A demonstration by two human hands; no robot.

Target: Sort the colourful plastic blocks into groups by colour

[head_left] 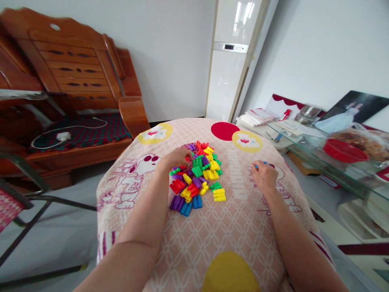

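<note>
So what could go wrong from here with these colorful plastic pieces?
The left hand is at a loose pile of colorful plastic pieces, so it might knock some aside. The right hand appears closed around something blue, mostly hidden, which could slip onto the patterned tablecloth.

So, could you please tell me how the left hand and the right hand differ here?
The left hand is at the pile, while the right hand is apart from it, over the right side of the tablecloth. The right hand is closed on a blue piece; red shows by the left hand's fingertips, but whether it holds anything is unclear. Both hands are bare, with curled fingers.
</note>
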